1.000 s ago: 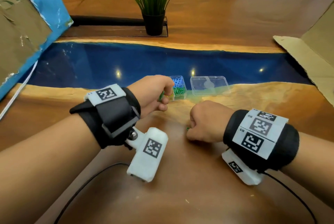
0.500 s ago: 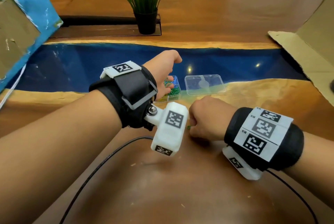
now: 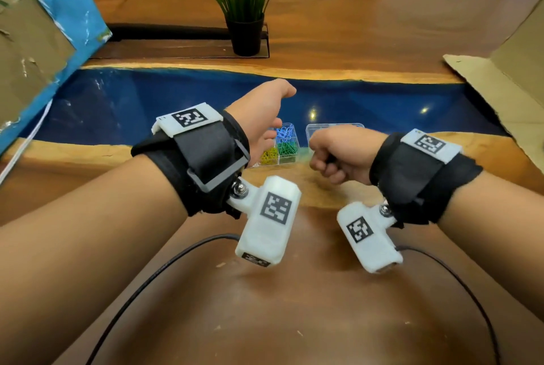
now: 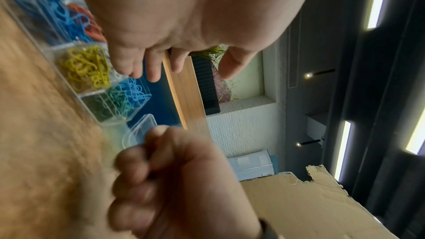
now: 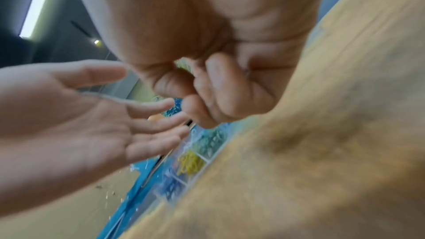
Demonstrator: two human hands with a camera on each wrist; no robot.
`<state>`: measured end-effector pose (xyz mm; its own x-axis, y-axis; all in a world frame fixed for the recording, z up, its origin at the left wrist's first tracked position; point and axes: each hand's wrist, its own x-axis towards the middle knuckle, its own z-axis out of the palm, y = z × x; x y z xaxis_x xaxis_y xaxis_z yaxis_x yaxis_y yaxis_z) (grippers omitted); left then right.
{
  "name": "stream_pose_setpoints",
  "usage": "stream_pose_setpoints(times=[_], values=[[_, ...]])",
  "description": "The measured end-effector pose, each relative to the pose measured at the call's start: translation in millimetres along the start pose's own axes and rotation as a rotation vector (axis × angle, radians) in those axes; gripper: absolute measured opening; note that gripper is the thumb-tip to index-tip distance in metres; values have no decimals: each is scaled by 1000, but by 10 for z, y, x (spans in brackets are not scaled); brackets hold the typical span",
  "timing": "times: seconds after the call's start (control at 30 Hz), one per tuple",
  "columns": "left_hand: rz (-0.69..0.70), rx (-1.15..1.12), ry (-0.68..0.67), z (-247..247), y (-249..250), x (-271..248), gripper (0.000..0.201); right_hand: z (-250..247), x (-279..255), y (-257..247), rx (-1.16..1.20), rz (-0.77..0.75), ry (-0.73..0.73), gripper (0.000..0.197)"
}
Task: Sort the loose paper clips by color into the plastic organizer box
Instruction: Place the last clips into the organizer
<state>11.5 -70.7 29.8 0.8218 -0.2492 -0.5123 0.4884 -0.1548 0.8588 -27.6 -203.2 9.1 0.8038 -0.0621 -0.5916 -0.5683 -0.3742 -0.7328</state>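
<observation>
The clear plastic organizer box (image 3: 287,161) sits at the edge of the blue resin strip, with blue clips (image 3: 284,132), green clips (image 3: 287,148) and yellow clips (image 3: 269,155) in separate compartments. Orange clips (image 4: 90,24) show in the left wrist view. My left hand (image 3: 265,113) hovers over the box's left part, fingers spread and palm empty (image 5: 80,121). My right hand (image 3: 331,158) is a raised fist just right of the box. A small greenish clip (image 5: 182,62) shows inside its curled fingers, blurred. The box's clear lid (image 3: 312,131) lies partly behind that fist.
A potted plant (image 3: 244,11) stands at the back centre. Cardboard (image 3: 500,85) leans in at the right and a blue-edged cardboard sheet (image 3: 44,40) at the left. Black cables (image 3: 176,258) run over the wooden table near me.
My left hand rose from beside the box to above it and opened; the green clip it held is gone. My right fist lifted off the table toward the box.
</observation>
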Motion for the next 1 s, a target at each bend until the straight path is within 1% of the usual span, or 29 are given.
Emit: stream_pose_setpoints(times=[0.07, 0.1, 0.17, 0.23, 0.27, 0.3, 0.33, 0.4, 0.43, 0.47, 0.53, 0.6, 0.7, 0.8, 0.87, 0.93, 1.0], values=[[18, 12, -3, -58, -29, -32, 49, -12, 44, -105, 96, -17, 40, 15], [29, 16, 1, -95, -46, -50, 46, -10, 63, -161, 121, -27, 59, 16], [65, 29, 23, -177, -84, -87, 40, -1, 97, -262, 125, -45, 82, 21], [117, 76, 62, -276, -119, -118, 29, 19, 108, -350, 97, -48, 82, 20], [155, 164, 78, -336, -136, -126, 20, 29, 114, -385, 80, -44, 88, 19], [195, 316, 94, -400, -153, -123, 17, 45, 114, -419, 61, -37, 102, 17], [225, 513, 113, -468, -171, -112, 24, 65, 114, -448, 43, -31, 118, 16], [252, 916, 177, -592, -206, -73, 52, 110, 106, -487, 19, -16, 139, 15], [259, 1068, 204, -641, -224, -47, 67, 134, 103, -502, 10, -11, 146, 15], [252, 1168, 210, -678, -244, -19, 82, 157, 95, -515, 2, -11, 153, 14], [206, 1239, 173, -723, -275, 29, 105, 185, 82, -536, -3, -18, 164, 9], [188, 1268, 123, -729, -290, 64, 116, 189, 73, -540, -7, -17, 177, 11], [217, 1324, 95, -686, -272, 117, 120, 165, 97, -523, -36, -19, 187, 25], [216, 1389, 82, -666, -207, 180, 110, 157, 111, -513, -76, -43, 200, 35], [208, 1419, 67, -669, -164, 207, 102, 148, 106, -498, -95, -67, 198, 34], [215, 1454, 61, -676, -144, 225, 93, 163, 93, -469, -157, -109, 190, 28], [227, 1480, 61, -683, -143, 241, 89, 196, 82, -424, -358, -187, 189, 25]])
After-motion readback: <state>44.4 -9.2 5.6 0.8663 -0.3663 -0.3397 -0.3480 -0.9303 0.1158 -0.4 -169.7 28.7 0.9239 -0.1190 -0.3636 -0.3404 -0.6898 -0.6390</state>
